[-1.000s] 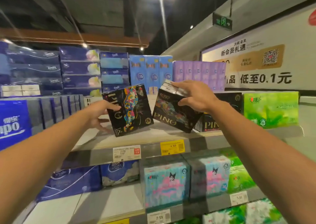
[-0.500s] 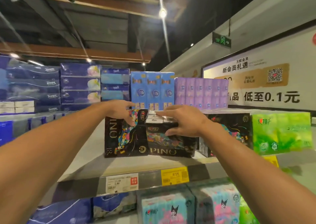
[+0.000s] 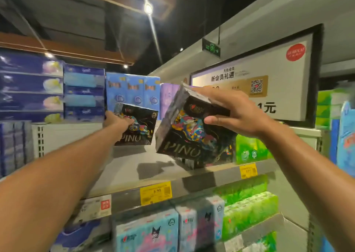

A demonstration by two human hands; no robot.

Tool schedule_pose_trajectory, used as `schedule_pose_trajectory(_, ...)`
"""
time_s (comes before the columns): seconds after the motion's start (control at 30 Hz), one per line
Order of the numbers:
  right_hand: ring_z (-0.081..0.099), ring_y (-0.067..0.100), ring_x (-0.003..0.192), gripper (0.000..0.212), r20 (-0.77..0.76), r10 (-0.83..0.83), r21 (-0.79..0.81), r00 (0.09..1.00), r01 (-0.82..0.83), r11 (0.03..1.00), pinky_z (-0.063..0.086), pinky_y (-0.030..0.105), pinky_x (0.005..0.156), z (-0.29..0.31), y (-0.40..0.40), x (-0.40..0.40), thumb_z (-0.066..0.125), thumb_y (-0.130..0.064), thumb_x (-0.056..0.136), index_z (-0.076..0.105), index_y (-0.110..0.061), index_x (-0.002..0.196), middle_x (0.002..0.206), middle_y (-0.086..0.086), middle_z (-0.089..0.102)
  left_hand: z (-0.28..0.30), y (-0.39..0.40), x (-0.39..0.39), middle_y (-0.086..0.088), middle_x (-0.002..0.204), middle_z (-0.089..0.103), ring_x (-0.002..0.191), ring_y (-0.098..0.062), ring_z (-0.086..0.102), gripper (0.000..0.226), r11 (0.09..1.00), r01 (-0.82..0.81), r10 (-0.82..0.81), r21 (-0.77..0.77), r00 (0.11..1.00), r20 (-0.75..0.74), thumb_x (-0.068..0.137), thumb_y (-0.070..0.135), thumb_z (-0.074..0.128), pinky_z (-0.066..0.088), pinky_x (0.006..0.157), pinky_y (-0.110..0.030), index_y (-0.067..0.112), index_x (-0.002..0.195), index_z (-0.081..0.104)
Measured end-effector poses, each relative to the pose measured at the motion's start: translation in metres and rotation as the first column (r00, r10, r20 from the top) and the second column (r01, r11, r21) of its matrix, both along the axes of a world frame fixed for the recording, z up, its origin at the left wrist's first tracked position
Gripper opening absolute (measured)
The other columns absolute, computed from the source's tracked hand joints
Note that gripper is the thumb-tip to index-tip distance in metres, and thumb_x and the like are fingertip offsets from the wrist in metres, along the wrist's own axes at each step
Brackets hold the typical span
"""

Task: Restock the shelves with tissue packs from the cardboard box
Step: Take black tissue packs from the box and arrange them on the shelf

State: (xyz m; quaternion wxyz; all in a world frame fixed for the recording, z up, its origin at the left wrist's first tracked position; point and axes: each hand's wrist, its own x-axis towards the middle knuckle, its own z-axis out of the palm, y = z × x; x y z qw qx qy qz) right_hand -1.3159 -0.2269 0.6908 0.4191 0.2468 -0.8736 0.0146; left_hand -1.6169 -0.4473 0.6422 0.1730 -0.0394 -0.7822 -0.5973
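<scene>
I see both bare arms stretched up and forward toward the grey shelf (image 3: 146, 167). The left arm runs from about 8 o'clock in the view up to the centre, almost straight, and the left hand (image 3: 115, 120) is closed on the left edge of a black tissue pack (image 3: 137, 126) printed with a colourful swirl and the word PINO. That pack stands far back on the shelf, close to upright and tipped slightly, at roughly 10 o'clock from the middle of the view; I cannot tell whether its lower edge rests on the shelf.

The right arm comes in from 4 o'clock, bent at the wrist, and the right hand (image 3: 238, 115) grips a second black pack (image 3: 189, 130) of the same kind from its upper right side, fingers (image 3: 209, 95) laid across the top and the thumb pressed on the front face. This pack is nearer to me, tilted with its top leaning right, and its lower corner hangs just above the shelf near the front edge, casting a shadow below.

Behind it, at 3 o'clock, green packs (image 3: 251, 150) stand on the same shelf. Blue packs (image 3: 132, 90) and purple packs (image 3: 167, 98) stand at the back, at 12 o'clock from the left-hand pack. A yellow price tag (image 3: 156, 192) sits on the shelf lip at 6 o'clock, above cartoon-printed packs (image 3: 148, 232) on the shelf below.
</scene>
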Motion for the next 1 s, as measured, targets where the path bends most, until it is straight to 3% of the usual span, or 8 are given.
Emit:
schedule_pose_trajectory(0.13,0.054,0.010,0.124,0.064,0.069,-0.126,0.039,0.990,0.124,0.992,0.043,0.028,0.101,-0.004,0.032,0.006,0.069,-0.035,0.083,0.050,-0.025,0.143,0.138,-0.006,0.058,-0.017,0.047,-0.017,-0.020,0.138,0.051,0.126,-0.040,0.049,0.096,0.996,0.002,0.006,-0.088,0.996,0.091,0.078,0.037,0.082,0.042,0.101,-0.043,0.014,0.150,0.023)
schedule_pose_trajectory(0.3,0.049,0.012,0.128,0.066,0.144,-0.254,0.107,0.956,0.240,0.965,0.039,0.031,0.106,-0.030,0.070,-0.016,0.072,-0.025,0.081,0.049,-0.028,0.143,0.142,-0.004,0.054,-0.038,0.085,-0.075,-0.025,0.141,0.046,0.125,-0.041,0.051,0.101,0.986,0.167,-0.163,-0.001,0.965,0.207,0.069,0.044,0.087,0.045,0.102,-0.049,0.009,0.143,0.027)
schedule_pose_trajectory(0.37,0.048,0.013,0.130,0.065,0.146,-0.230,0.080,0.962,0.220,0.972,0.040,0.039,0.109,-0.033,0.079,-0.025,0.070,-0.023,0.082,0.048,-0.027,0.144,0.143,-0.003,0.053,-0.045,0.100,-0.079,-0.023,0.113,0.063,0.091,-0.037,0.067,0.091,0.958,0.280,-0.288,0.068,0.930,0.228,0.059,0.043,0.093,0.060,0.068,-0.051,0.011,0.123,0.037)
schedule_pose_trajectory(0.4,0.049,0.014,0.129,0.064,0.147,-0.226,0.085,0.963,0.216,0.973,0.041,0.041,0.107,-0.032,0.082,-0.029,0.069,-0.026,0.084,0.047,-0.028,0.144,0.143,-0.004,0.053,-0.044,0.106,-0.067,-0.019,0.101,0.064,0.076,-0.032,0.067,0.077,0.932,0.343,-0.362,0.120,0.904,0.228,0.068,0.034,0.090,0.058,0.048,-0.044,0.011,0.118,0.036)
schedule_pose_trajectory(0.47,0.051,0.016,0.126,0.067,0.149,-0.254,0.168,0.956,0.229,0.959,0.042,0.042,0.104,-0.030,0.085,-0.036,0.066,-0.045,0.085,0.043,-0.030,0.146,0.145,-0.007,0.051,-0.041,0.119,-0.059,-0.018,0.099,0.063,0.067,-0.030,0.065,0.056,0.892,0.422,-0.451,0.162,0.862,0.231,0.084,0.017,0.078,0.050,0.034,-0.039,0.009,0.120,0.036)
schedule_pose_trajectory(0.6,0.054,0.019,0.123,0.100,0.170,-0.313,0.234,0.934,0.270,0.934,0.044,0.048,0.098,-0.030,0.090,-0.054,0.064,-0.082,0.063,0.037,-0.035,0.147,0.144,-0.012,0.051,-0.042,0.129,-0.070,-0.020,0.112,0.063,0.082,-0.035,0.070,0.055,0.851,0.508,-0.525,0.131,0.810,0.262,0.088,0.022,0.074,0.057,0.057,-0.057,0.011,0.123,0.034)
schedule_pose_trajectory(0.87,0.059,0.022,0.112,0.095,0.097,-0.308,0.260,0.946,0.275,0.926,0.047,0.045,0.088,-0.032,0.092,-0.092,0.075,-0.070,0.062,0.039,-0.039,0.143,0.130,-0.008,0.062,-0.044,0.138,-0.086,-0.022,0.110,0.065,0.090,-0.040,0.069,0.045,0.899,0.423,-0.438,0.117,0.871,0.223,0.090,0.017,0.072,0.052,0.071,-0.071,0.010,0.122,0.041)
schedule_pose_trajectory(1.0,0.058,0.021,0.114,0.097,0.182,-0.276,0.209,0.944,0.237,0.949,0.047,0.045,0.089,-0.044,0.105,-0.100,0.075,-0.072,0.061,0.042,-0.035,0.143,0.135,-0.009,0.060,-0.045,0.139,-0.095,-0.019,0.115,0.067,0.085,-0.033,0.068,0.040,0.872,0.472,-0.489,0.127,0.844,0.220,0.095,0.017,0.064,0.057,0.062,-0.054,0.017,0.128,0.042)
